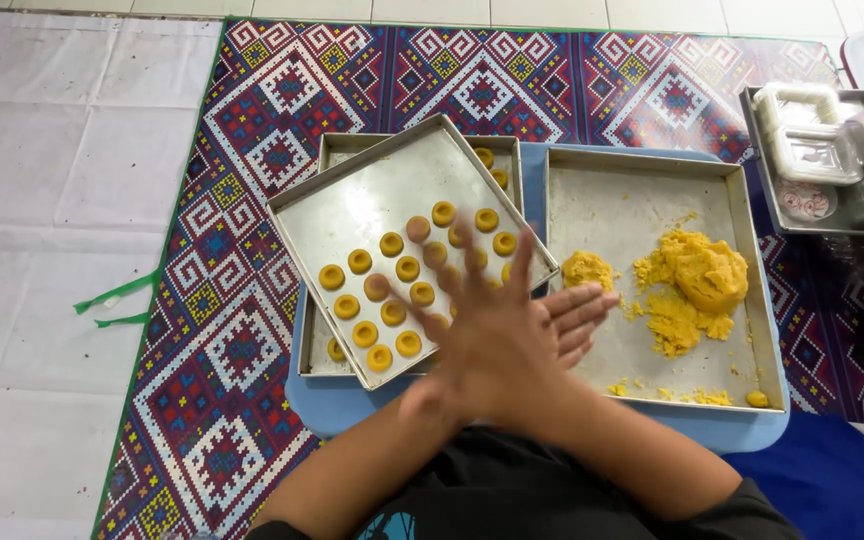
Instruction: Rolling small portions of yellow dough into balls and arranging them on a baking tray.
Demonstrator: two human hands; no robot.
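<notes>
Covering a white tiled floor (52, 170): one patterned woven mat (252, 130), carrying a low blue table (352, 410). On the table: a right-side metal tray (632, 200) with a mound of yellow dough (697, 280) toward its right edge, and an upper baking tray (372, 200) stacked askew on another, holding rows of small round dough pieces (392, 290). Left hand (562, 315) and right hand (482, 340): pressed palm to palm, fingers extended; contents hidden. Far right corner: plastic containers (812, 130). White floor lies bare at left.
</notes>
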